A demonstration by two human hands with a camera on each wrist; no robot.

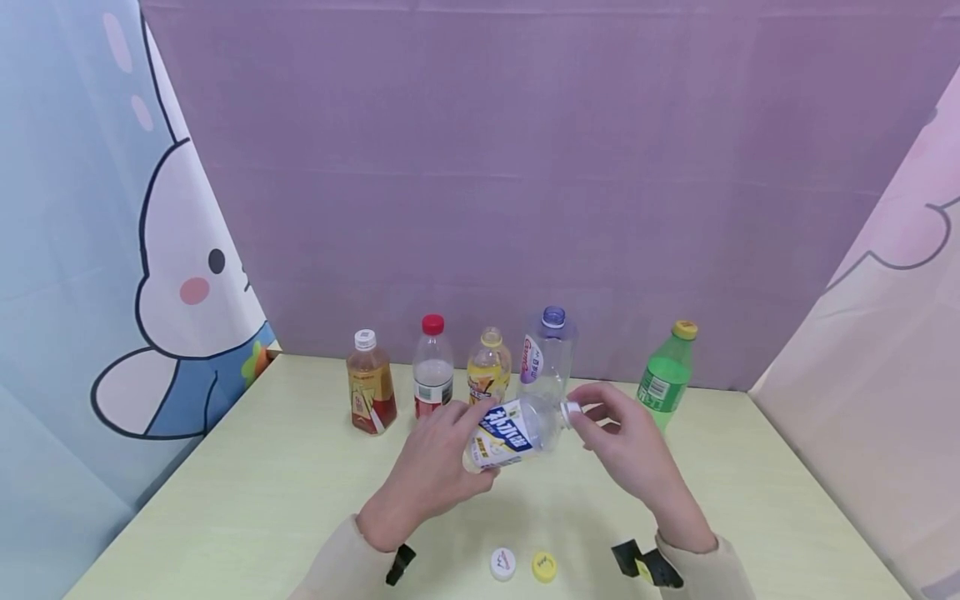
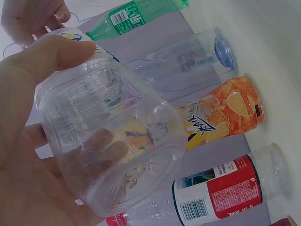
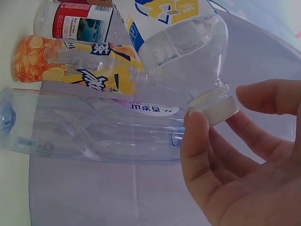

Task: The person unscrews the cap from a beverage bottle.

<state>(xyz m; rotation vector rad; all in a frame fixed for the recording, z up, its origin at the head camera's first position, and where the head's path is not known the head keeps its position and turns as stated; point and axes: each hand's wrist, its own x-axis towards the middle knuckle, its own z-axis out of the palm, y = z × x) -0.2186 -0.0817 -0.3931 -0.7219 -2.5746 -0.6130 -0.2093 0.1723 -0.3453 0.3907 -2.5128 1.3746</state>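
I counted six bottles in all: five stood on the desk (image 1: 225,508) and one was in my grasp. From left to right the standing ones were an amber bottle (image 1: 371,387) with a white top, a red-capped bottle (image 1: 433,375), a yellow-labelled bottle (image 1: 489,371) printed with orange slices, a tall, clear bluish Ganten bottle (image 1: 551,358), and a green bottle (image 1: 665,379) with a yellow top, set apart from the others. Three of these five wore caps; the yellow-labelled one and the Ganten one had bare necks. Two loose caps lay near me, one white cap (image 1: 502,564) and one yellow cap (image 1: 544,567), side by side but not touching.

The sixth, a clear 补水啦 bottle (image 1: 504,433), was raised in front of the row and tipped onto its side, its neck toward my right. My left hand (image 1: 438,454) was wrapped round its body near the base, the thumb along one side and the fingers bent behind. My right hand (image 1: 626,442) was partly closed, pinching the white bottle cap (image 3: 222,111) at the neck; the thumb pressed one side, a finger curled behind, and I could not tell whether the index fingertip, just beside the rim, was touching.

Both forearms, in beige sleeves (image 1: 345,558), reached forward from the near edge and angled in toward each other, with the wrists well apart and the hands meeting over the 补水啦 bottle.
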